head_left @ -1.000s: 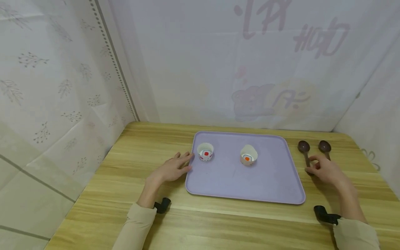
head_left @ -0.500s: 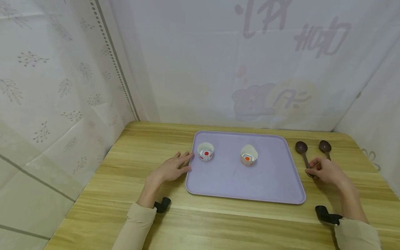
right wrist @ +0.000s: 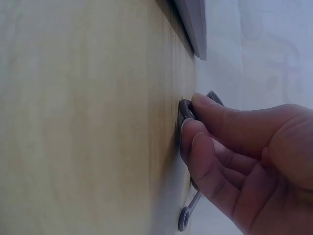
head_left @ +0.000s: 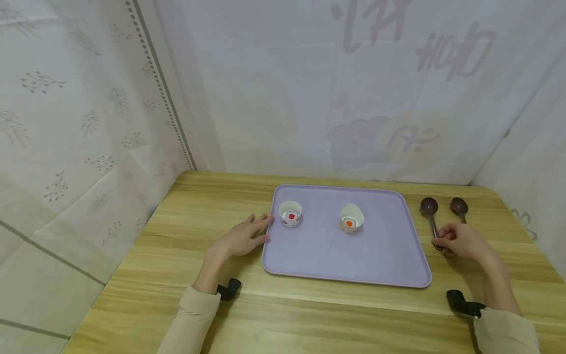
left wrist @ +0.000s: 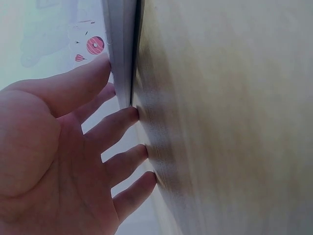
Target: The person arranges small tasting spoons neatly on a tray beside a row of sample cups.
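- Nearest the person, bare wood of the table (head_left: 318,322) runs between two beige sleeves (head_left: 190,319); a black wrist mount (head_left: 230,290) juts inward beside the left cuff, its twin beside the right one.
- Farther on, between the two hands, a lilac tray (head_left: 376,258) lies flat on the wood.
- Upright on it, well apart, are two patterned cups; the left cup (head_left: 290,222), near the tray's left rim and the person's fingers, shows a red mark inside; the right cup (head_left: 351,227), nearer the middle, shows an orange mark and has an uneven rim.
- Right of the tray, the nearer brown spoon (head_left: 429,207) points its bowl away from the person; the outer brown spoon (head_left: 459,205) lies to its right, its handle partly hidden by the right hand (head_left: 462,242).
- Behind the table hangs a pale printed cloth (head_left: 274,108).
- On the right, thumb and fingertips pinch the end of the nearer brown spoon's handle, with little gap between them; whether its bowl touches the wood cannot be told.
- On the left, the left hand (head_left: 239,239) has its fingers spread and grips nothing; its thumb meets the tray's left side, and other fingertips touch the table.
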The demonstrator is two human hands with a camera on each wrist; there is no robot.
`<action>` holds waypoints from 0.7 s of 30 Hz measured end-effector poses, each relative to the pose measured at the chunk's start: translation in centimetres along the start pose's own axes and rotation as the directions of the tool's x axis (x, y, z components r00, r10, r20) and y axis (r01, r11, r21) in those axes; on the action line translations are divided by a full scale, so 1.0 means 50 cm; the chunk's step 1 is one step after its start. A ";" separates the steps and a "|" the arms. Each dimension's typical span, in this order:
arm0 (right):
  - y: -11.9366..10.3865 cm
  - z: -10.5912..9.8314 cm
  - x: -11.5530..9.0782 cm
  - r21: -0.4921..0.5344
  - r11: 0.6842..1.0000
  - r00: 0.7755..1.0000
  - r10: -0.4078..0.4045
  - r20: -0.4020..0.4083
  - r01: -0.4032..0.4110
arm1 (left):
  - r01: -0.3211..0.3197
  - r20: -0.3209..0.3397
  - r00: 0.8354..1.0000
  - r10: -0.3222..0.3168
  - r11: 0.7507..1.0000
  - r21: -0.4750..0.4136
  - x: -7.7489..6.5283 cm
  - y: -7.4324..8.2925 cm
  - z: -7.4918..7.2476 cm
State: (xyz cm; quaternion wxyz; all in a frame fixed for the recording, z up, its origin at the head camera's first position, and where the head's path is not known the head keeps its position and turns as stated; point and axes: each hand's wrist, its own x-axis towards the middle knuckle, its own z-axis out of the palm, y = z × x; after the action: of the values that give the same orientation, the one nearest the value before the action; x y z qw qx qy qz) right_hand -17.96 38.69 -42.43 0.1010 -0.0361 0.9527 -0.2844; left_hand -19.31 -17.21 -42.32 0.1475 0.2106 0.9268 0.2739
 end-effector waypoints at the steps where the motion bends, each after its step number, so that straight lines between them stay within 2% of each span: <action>1: -0.001 0.000 0.000 -0.001 1.000 1.000 0.001 -0.005 -0.001 | -0.002 0.000 1.000 0.002 1.000 -0.002 0.000 0.000 0.000; 21: -0.015 -0.004 -0.006 -0.016 1.000 0.996 -0.016 -0.087 0.014 | 0.008 0.000 1.000 -0.008 1.000 0.003 0.000 0.002 0.000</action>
State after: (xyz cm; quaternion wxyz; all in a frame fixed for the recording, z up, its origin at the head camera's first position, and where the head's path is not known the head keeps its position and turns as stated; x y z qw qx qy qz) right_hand -17.72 38.21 -41.80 0.0570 -0.0316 0.9580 -0.2791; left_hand -19.26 -17.16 -42.28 0.1482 0.2071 0.9280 0.2719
